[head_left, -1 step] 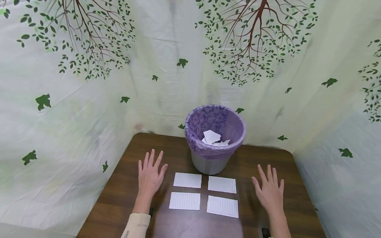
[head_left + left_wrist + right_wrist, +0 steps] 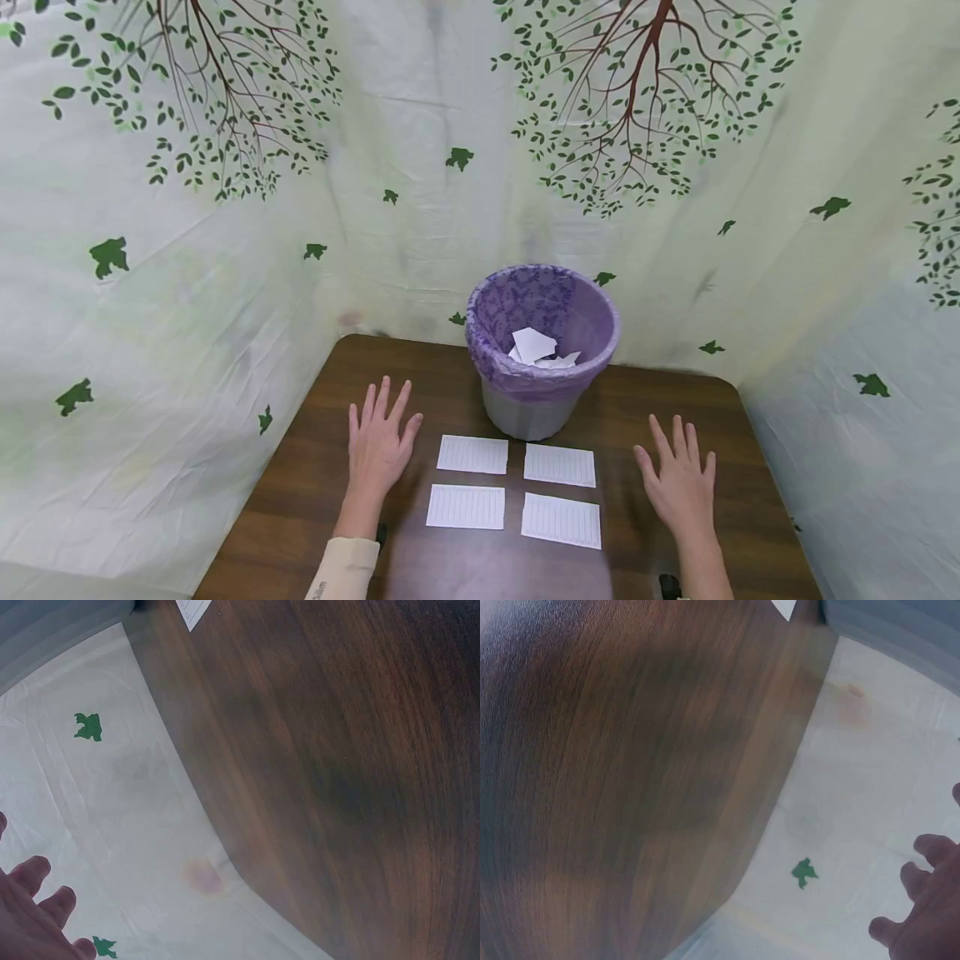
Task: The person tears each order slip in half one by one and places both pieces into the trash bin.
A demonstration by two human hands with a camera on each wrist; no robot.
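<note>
My left hand (image 2: 378, 446) is over the left side of the brown table (image 2: 292, 500), fingers spread and pointing away, holding nothing. On the right side, my right hand (image 2: 681, 483) is likewise spread and holds nothing. Between the hands lie several white cards printed with lines, in two rows: a back left card (image 2: 472, 455), a back right card (image 2: 559, 465), a front left card (image 2: 466, 507) and a front right card (image 2: 561, 521). Behind them stands a grey bin (image 2: 528, 414) with a purple liner (image 2: 487, 333). Torn white paper pieces (image 2: 534, 344) lie inside it.
A pale cloth wall (image 2: 405, 275) printed with trees and green leaves rises around the table's back and sides. The table's back edge runs close behind the bin. A shiny patch (image 2: 495, 567) shows on the table in front of the cards.
</note>
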